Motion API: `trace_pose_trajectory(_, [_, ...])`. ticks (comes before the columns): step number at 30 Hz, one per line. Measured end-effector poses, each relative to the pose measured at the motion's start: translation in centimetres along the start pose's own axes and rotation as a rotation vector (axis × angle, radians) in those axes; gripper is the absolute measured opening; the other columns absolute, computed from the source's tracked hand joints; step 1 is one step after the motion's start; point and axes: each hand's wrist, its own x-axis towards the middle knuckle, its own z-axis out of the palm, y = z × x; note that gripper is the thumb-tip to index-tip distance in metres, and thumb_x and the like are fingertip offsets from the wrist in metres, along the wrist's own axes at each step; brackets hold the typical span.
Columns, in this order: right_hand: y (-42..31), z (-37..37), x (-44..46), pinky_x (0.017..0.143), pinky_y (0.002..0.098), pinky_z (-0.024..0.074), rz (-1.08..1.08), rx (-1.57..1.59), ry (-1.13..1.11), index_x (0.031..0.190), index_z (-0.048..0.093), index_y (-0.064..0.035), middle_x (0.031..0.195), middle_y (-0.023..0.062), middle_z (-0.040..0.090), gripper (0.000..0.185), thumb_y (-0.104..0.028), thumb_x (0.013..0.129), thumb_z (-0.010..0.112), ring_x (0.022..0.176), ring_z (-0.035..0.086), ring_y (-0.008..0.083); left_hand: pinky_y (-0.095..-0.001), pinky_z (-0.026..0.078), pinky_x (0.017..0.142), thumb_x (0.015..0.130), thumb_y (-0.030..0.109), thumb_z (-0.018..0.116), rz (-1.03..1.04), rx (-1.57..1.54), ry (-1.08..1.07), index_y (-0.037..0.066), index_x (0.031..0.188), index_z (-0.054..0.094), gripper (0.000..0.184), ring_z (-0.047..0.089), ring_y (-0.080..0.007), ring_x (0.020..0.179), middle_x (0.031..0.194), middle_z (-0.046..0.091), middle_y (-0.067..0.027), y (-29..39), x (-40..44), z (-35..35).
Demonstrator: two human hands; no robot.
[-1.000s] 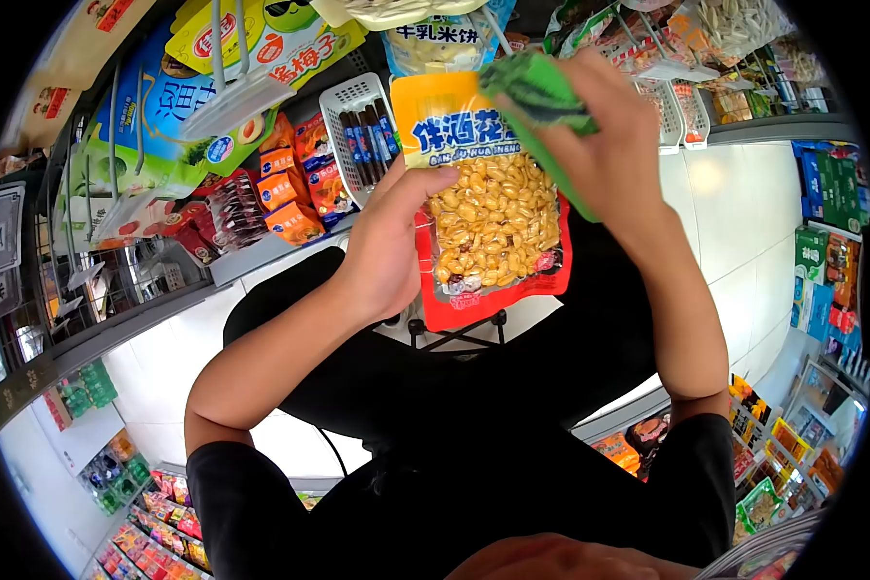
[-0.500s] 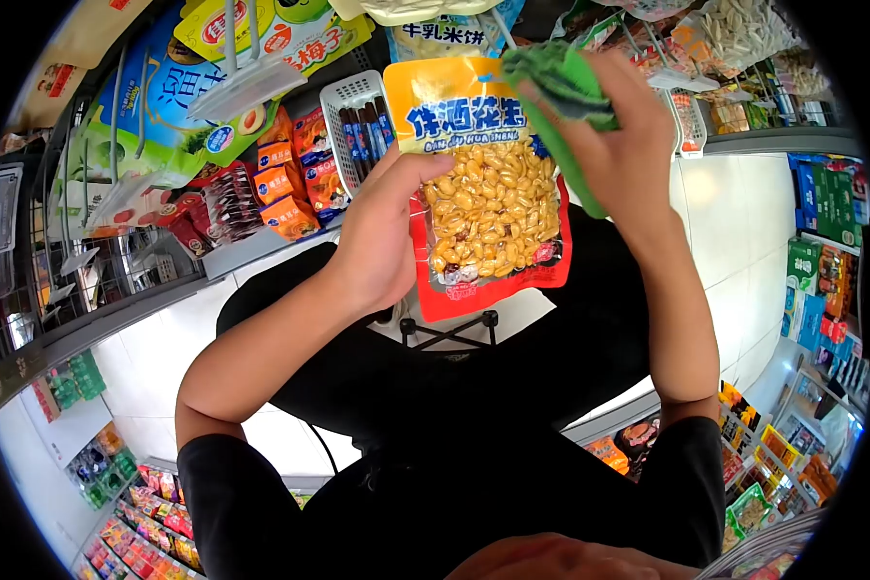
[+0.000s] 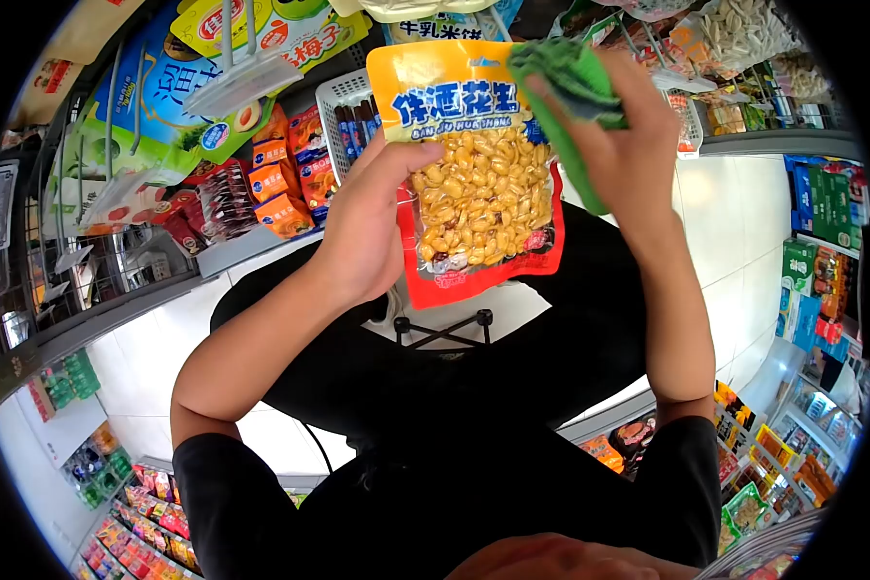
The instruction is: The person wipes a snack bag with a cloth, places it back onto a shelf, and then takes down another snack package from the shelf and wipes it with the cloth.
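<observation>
A bag of peanuts (image 3: 483, 198), yellow at the top and red at the bottom with a clear window, is held upright before me. My left hand (image 3: 367, 217) grips its left edge, thumb across the front and the other fingers hidden behind. In my right hand (image 3: 628, 135) is a bunched green cloth (image 3: 568, 92), closed between thumb and fingers. The cloth lies against the bag's upper right corner, and part of it hangs down along the bag's right edge.
A white basket (image 3: 331, 106) of dark blue slim packs stands behind the bag. Orange snack packets (image 3: 278, 184) lie to its left. Hanging bags (image 3: 188, 82) fill the rack at upper left. Below are my knees and a folding stool (image 3: 443, 333).
The bag has shifted slightly left and its top has turned a little, so its printed front faces me more squarely. The cloth stays at the upper right corner.
</observation>
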Motion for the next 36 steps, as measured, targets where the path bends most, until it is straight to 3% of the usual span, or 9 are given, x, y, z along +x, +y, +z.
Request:
trace_pose_trajectory(3, [-0.7, 0.1, -0.2, 0.071, 0.0286, 0.0520, -0.107, -0.007, -0.123, 0.103, 0.071, -0.0004, 0.091, 0.0078, 0.071, 0.024, -0.014, 0.085, 0.081, 0.080, 0.068, 0.0161, -0.0411, 0.048, 0.107, 0.098, 0.017, 0.052, 0.059, 0.036, 0.003, 0.002, 0.135, 0.047, 0.040, 0.060, -0.0233, 0.123, 0.131, 0.060, -0.0133, 0.0, -0.4, 0.3])
trace_pose_trajectory(4, [0.0, -0.1, -0.3, 0.071, 0.0343, 0.0533, -0.095, -0.022, -0.108, 0.111, 0.070, -0.0044, 0.094, 0.0108, 0.070, 0.032, -0.009, 0.080, 0.077, 0.083, 0.070, 0.0272, -0.0410, 0.048, 0.107, 0.098, 0.017, 0.051, 0.040, 0.032, -0.007, 0.003, 0.135, 0.047, 0.040, 0.060, -0.0233, 0.123, 0.131, 0.060, -0.0132, 0.1, -0.3, 0.4])
trace_pose_trajectory(8, [-0.4, 0.0, -0.1, 0.075, 0.0286, 0.0521, 0.007, 0.003, 0.025, 0.106, 0.071, -0.0005, 0.093, 0.0075, 0.071, 0.028, -0.012, 0.083, 0.083, 0.084, 0.067, 0.0157, -0.0407, 0.049, 0.106, 0.098, 0.016, 0.051, 0.037, 0.053, -0.029, 0.003, 0.136, 0.047, 0.040, 0.060, -0.0231, 0.123, 0.131, 0.060, -0.0127, 0.4, -0.1, 0.5])
trace_pose_trajectory(17, [0.1, -0.3, 0.0, 0.078, 0.0282, 0.0535, -0.038, 0.003, -0.046, 0.107, 0.071, -0.0006, 0.098, 0.0087, 0.073, 0.030, -0.016, 0.084, 0.082, 0.087, 0.069, 0.0148, -0.0385, 0.051, 0.104, 0.099, 0.015, 0.050, 0.072, 0.198, -0.021, 0.001, 0.139, 0.045, 0.042, 0.062, -0.0221, 0.120, 0.132, 0.061, -0.0129, 0.6, -0.4, 1.1])
trace_pose_trajectory(22, [-0.5, -1.0, 0.3, 0.078, 0.0278, 0.0530, 0.252, 0.061, 0.013, 0.108, 0.071, 0.0007, 0.098, 0.0090, 0.073, 0.031, -0.013, 0.083, 0.083, 0.087, 0.069, 0.0155, -0.0358, 0.052, 0.100, 0.100, 0.015, 0.048, 0.113, 0.288, -0.102, 0.000, 0.138, 0.046, 0.042, 0.063, -0.0204, 0.117, 0.130, 0.061, -0.0132, 0.7, -0.6, 0.6])
trace_pose_trajectory(26, [-0.7, -0.6, 0.2, 0.077, 0.0275, 0.0528, -0.074, 0.003, -0.034, 0.107, 0.072, -0.0011, 0.098, 0.0068, 0.073, 0.028, -0.013, 0.084, 0.082, 0.086, 0.068, 0.0142, -0.0332, 0.052, 0.097, 0.099, 0.015, 0.048, 0.162, 0.369, -0.081, -0.001, 0.139, 0.046, 0.043, 0.065, -0.0197, 0.113, 0.128, 0.062, -0.0136, 0.6, -0.2, 0.6])
trace_pose_trajectory(29, [-0.8, -0.5, 0.2, 0.079, 0.0280, 0.0523, 0.181, 0.094, 0.018, 0.107, 0.071, -0.0005, 0.098, 0.0076, 0.072, 0.029, -0.011, 0.083, 0.083, 0.087, 0.068, 0.0158, -0.0333, 0.052, 0.098, 0.099, 0.016, 0.050, 0.129, 0.359, -0.074, -0.001, 0.139, 0.046, 0.043, 0.065, -0.0198, 0.114, 0.128, 0.062, -0.0138, 0.9, -0.4, 0.7])
trace_pose_trajectory(33, [-0.7, -0.2, 0.1, 0.076, 0.0271, 0.0522, -0.111, 0.024, -0.033, 0.108, 0.071, -0.0011, 0.095, 0.0067, 0.072, 0.029, -0.013, 0.084, 0.083, 0.083, 0.067, 0.0138, -0.0347, 0.051, 0.100, 0.098, 0.017, 0.051, 0.093, 0.272, -0.070, -0.001, 0.138, 0.047, 0.044, 0.064, -0.0206, 0.116, 0.128, 0.062, -0.0139, 1.3, -0.4, 0.6])
trace_pose_trajectory(36, [0.0, -1.0, 0.4, 0.079, 0.0278, 0.0521, 0.193, 0.048, 0.039, 0.108, 0.072, -0.0015, 0.097, 0.0068, 0.072, 0.031, -0.014, 0.083, 0.084, 0.086, 0.067, 0.0141, -0.0360, 0.051, 0.102, 0.096, 0.015, 0.053, 0.101, 0.211, -0.050, -0.001, 0.135, 0.048, 0.043, 0.064, -0.0219, 0.117, 0.128, 0.062, -0.0134, 1.4, -0.3, 0.7])
